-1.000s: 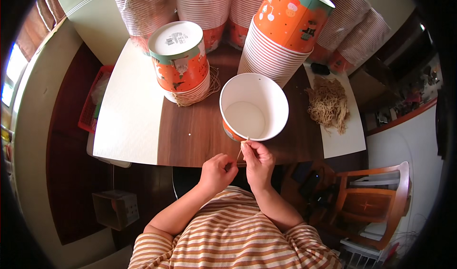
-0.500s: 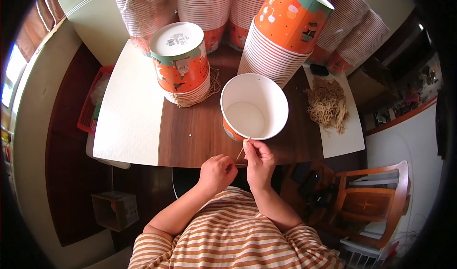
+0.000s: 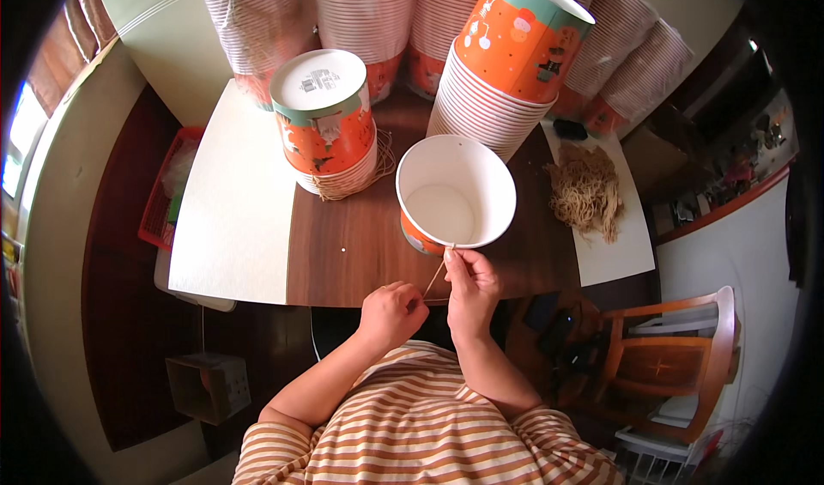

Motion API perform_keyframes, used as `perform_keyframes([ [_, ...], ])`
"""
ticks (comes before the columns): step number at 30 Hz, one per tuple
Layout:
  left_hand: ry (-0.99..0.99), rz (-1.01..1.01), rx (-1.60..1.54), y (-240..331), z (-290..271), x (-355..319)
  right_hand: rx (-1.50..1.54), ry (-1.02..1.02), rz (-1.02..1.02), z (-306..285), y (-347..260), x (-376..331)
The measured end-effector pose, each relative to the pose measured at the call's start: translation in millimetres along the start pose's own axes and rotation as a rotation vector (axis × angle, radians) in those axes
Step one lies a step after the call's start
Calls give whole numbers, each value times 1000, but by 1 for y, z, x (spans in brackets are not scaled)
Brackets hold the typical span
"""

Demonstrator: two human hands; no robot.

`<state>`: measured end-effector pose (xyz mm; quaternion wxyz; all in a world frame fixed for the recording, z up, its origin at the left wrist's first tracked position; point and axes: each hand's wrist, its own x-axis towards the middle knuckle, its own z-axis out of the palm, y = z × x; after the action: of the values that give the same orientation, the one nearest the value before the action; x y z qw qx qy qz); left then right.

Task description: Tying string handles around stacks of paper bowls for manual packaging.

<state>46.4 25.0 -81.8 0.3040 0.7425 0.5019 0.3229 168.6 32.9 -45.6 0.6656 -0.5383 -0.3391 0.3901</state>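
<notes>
A paper bucket (image 3: 492,184), white inside and orange and green outside, stands upright on the table in front of me. At its near rim, my right hand (image 3: 473,294) pinches the end of a thin tan cord (image 3: 435,278). That cord slants down to my left hand (image 3: 392,315), which is closed around its other part near the table edge. Whether the cord passes through the bucket's wall is hidden by my fingers. Left of the bucket, upside-down paper buckets (image 3: 322,144) are stacked, with loops of tan cord (image 3: 350,184) about the lowest rims.
Behind the bucket rises a tall stack of upside-down buckets (image 3: 485,99). Plastic-wrapped stacks (image 3: 360,13) line the back. A tangled heap of tan cord (image 3: 586,191) lies at the right, near a small black object (image 3: 570,129). A wooden chair (image 3: 665,365) stands right of me.
My right hand has shifted slightly right, still pinching the cord at the rim. The left hand stays nearly in place. The whole view has tilted a little.
</notes>
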Motion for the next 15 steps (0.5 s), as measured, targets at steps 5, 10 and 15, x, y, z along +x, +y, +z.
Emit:
perform_keyframes([
  [5,-16,-15,-3,1,-2,-1,2,-7,20,2,-1,1],
  [10,-28,-23,-3,0,-2,-2,14,-33,-4,5,-3,2],
  [15,-30,-25,-8,2,-3,-2,16,-62,3,2,-1,4],
])
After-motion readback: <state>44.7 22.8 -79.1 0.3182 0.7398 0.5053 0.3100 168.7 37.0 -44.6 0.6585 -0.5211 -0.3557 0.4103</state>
